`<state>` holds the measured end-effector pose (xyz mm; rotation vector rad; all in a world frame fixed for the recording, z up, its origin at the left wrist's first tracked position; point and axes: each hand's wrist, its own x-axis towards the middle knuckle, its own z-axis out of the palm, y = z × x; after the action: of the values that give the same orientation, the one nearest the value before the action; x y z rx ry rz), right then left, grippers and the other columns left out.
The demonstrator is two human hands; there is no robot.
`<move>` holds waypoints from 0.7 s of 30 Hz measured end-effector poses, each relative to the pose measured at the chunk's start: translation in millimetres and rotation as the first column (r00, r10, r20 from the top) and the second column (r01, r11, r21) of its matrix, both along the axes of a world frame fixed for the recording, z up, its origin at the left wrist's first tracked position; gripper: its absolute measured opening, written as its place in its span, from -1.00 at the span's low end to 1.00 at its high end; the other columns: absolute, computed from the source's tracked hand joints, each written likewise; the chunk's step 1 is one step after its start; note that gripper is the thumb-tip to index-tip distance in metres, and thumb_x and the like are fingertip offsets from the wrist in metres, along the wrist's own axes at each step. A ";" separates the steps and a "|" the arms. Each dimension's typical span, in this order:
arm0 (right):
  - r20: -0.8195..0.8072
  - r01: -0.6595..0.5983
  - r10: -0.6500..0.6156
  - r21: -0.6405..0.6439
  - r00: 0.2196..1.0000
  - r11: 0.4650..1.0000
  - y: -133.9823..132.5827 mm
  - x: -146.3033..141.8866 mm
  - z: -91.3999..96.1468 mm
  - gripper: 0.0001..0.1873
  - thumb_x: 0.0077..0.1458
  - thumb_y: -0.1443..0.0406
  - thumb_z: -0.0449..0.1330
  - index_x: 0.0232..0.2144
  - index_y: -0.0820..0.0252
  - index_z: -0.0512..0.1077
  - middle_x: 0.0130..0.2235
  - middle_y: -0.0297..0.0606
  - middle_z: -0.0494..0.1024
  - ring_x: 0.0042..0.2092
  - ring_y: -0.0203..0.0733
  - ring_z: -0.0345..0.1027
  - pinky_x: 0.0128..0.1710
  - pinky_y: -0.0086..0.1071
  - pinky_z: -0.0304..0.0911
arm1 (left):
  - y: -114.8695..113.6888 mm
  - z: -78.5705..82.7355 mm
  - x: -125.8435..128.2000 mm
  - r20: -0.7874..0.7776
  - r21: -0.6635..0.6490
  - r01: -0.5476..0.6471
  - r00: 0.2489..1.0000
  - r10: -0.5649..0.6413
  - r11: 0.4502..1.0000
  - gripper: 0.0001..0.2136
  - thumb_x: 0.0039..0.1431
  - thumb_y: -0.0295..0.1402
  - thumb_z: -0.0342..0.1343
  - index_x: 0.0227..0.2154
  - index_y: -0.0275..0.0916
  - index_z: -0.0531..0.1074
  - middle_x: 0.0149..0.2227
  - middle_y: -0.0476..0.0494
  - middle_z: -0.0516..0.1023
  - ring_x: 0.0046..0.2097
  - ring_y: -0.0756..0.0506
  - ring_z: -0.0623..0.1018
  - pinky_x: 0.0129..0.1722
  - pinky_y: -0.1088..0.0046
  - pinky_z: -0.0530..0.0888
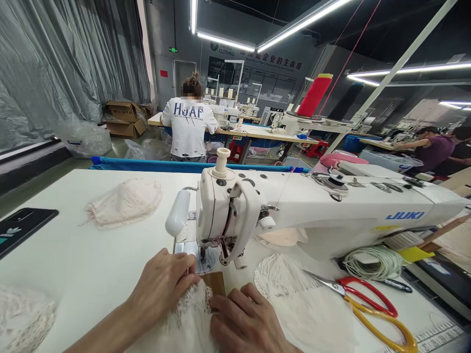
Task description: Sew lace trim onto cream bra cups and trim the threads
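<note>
Centrally, a white sewing machine with blue "JUKI" lettering stands on a smooth white tabletop, its arm reaching off to the right. On the near side of its needle, a gauzy cream lace cloth hangs toward the near edge. The person's left hand pinches the cloth's far end, thumb and fingers brought together just beside the metal needle plate. The right hand lies at the cloth's right edge with fingers bent; whether they grip it cannot be told. Between the hands and the machine is a flat brown piece.

To the left lie a pale pink lace piece and a black phone. To the right, a fringed cream fabric piece lies near metal scissors with one red and one yellow handle; beyond them sits a coil of pale green cord. At the far side, a person in a white T-shirt sits facing away at another table.
</note>
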<state>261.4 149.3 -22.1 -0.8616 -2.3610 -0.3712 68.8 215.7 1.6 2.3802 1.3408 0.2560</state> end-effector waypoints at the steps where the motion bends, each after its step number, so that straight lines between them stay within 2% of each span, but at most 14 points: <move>1: -0.006 0.008 -0.008 -0.008 1.000 1.000 0.4 0.2 0.3 -0.78 0.17 0.48 -0.01 -0.45 0.25 0.35 -0.32 -0.25 0.52 -0.46 -0.30 0.22 -0.47 -0.35 -0.01 | 0.4 -1.2 0.1 0.001 0.000 -0.003 1.000 0.003 1.000 -0.80 0.23 -0.32 -0.06 -0.52 -0.18 0.22 -0.48 0.08 0.48 -0.43 -0.06 0.38 -0.35 0.42 0.21; 5: -0.010 0.007 -0.007 -0.016 1.000 1.000 2.6 2.4 0.5 -0.75 0.20 0.48 -0.05 -0.43 0.28 0.37 -0.29 -0.21 0.53 -0.46 -0.29 0.22 -0.48 -0.34 -0.01 | 1.0 -2.9 0.2 -0.005 -0.022 -0.006 1.000 0.005 1.000 -0.80 0.23 -0.32 -0.06 -0.51 -0.17 0.22 -0.46 0.08 0.48 -0.43 -0.07 0.37 -0.36 0.42 0.21; 17: -0.005 -0.026 0.026 0.035 1.000 0.999 6.9 2.8 -3.4 -0.71 0.19 0.50 -0.03 -0.54 0.27 0.33 -0.17 -0.26 0.54 -0.42 -0.30 0.25 -0.46 -0.35 0.03 | 1.9 -4.2 2.3 -0.030 -0.015 -0.027 0.999 0.027 1.000 -0.83 0.19 -0.31 -0.01 -0.50 -0.17 0.24 -0.48 0.07 0.48 -0.41 -0.08 0.39 -0.38 0.44 0.20; 21: 0.036 -0.004 0.004 0.023 0.999 1.000 6.7 3.4 -0.9 -0.78 0.20 0.47 0.00 -0.41 0.26 0.40 -0.19 -0.25 0.54 -0.41 -0.29 0.25 -0.46 -0.35 0.01 | 1.5 -6.3 1.8 -0.028 0.000 -0.026 0.999 0.026 1.000 -0.83 0.19 -0.32 -0.01 -0.51 -0.17 0.22 -0.47 0.07 0.48 -0.42 -0.07 0.39 -0.38 0.43 0.21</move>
<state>264.8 156.0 -23.0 -0.8458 -2.3865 -0.4153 70.5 217.2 -4.7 2.3763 1.3845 0.2308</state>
